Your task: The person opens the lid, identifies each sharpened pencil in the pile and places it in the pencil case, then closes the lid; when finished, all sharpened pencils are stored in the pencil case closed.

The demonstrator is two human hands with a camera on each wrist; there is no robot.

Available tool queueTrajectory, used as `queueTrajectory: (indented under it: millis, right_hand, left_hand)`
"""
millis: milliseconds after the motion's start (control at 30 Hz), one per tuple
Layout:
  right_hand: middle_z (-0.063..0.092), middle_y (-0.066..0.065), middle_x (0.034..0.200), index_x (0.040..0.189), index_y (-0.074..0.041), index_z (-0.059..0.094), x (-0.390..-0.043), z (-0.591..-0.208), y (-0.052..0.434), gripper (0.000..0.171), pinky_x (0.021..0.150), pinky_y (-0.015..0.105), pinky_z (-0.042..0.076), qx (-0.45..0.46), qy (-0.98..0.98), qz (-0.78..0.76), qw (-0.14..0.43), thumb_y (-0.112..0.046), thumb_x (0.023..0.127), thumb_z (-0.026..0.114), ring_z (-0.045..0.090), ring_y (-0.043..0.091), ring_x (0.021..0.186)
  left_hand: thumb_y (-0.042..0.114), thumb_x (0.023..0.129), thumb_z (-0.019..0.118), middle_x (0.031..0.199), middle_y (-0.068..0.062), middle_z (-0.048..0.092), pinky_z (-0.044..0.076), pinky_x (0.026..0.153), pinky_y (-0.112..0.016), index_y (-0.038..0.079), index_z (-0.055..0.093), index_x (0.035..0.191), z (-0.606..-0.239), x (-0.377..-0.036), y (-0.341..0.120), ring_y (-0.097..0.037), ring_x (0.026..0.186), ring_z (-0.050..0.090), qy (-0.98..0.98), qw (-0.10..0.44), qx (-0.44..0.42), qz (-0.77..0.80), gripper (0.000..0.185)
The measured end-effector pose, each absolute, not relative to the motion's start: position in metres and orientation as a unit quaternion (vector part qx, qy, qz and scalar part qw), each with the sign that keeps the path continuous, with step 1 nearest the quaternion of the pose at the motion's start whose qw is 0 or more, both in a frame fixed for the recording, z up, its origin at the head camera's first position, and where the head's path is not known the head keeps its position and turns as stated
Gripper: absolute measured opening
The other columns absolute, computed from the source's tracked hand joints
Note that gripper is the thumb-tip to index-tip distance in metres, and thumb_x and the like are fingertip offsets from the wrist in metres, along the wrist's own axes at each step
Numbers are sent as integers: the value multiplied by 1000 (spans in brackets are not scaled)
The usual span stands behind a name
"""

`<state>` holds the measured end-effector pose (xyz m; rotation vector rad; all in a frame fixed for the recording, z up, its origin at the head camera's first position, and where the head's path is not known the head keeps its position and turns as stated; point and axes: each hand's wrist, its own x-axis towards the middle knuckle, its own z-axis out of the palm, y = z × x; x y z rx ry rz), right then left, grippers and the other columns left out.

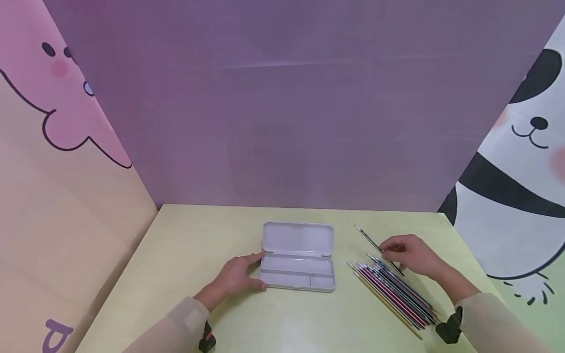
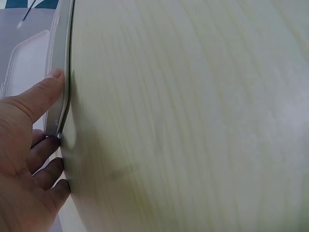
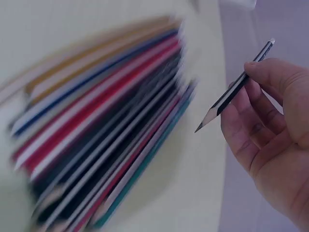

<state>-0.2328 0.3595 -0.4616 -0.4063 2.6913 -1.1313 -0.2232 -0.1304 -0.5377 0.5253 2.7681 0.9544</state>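
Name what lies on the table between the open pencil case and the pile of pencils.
Nothing: in the head view, bare table separates the pencil case from the pile of pencils.

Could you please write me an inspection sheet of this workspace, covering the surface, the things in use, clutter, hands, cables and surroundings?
Surface: pale yellow-green table, wood grain showing in the left wrist view.
Job's things: open grey pencil case, lid folded back, tray compartments bare; row of coloured pencils lying side by side to its right; one dark striped pencil lifted off the row.
Clutter: nothing seen.
Hands: left hand grips the case's left edge, thumb on its rim; right hand pinches the striped pencil.
Cables: nothing seen; a dark strap on each wrist.
Surroundings: purple back panel, pink cartoon panel at left, panda panel at right.
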Motion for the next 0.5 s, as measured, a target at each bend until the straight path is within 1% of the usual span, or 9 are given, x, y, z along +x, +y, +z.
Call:
queueTrajectory:
  millis: [167,233,367,500]
  right_hand:
    - [74,10,103,116,-5,73,-245,-450,316,22,66,39,62,-173,896,-395,102,-16,97,72,66,25,86]
    - [74,9,101,114,-7,73,-250,-447,297,20,67,40,62,-184,893,-398,105,-15,96,72,67,25,87]
    - [74,6,99,114,-5,74,-260,-446,258,20,69,40,63,-199,885,-404,118,-14,96,73,67,23,87]
    - [74,7,96,113,-1,74,-268,-453,226,20,67,37,62,-233,870,-414,131,-11,95,73,66,19,80]
  left_hand:
    - [44,76,90,149,-15,57,44,113,-56,13,50,153,-537,-223,-130,-38,139,52,928,89,175,316,92]
    - [44,76,90,149,-14,57,44,113,-56,13,50,153,-536,-223,-130,-38,139,52,928,91,176,315,92]
    - [45,76,90,149,-13,58,44,113,-55,14,50,153,-536,-225,-128,-37,139,53,928,92,175,316,92]
    - [45,75,90,149,-12,58,44,113,-55,15,51,153,-537,-226,-126,-37,138,53,927,94,173,319,92]
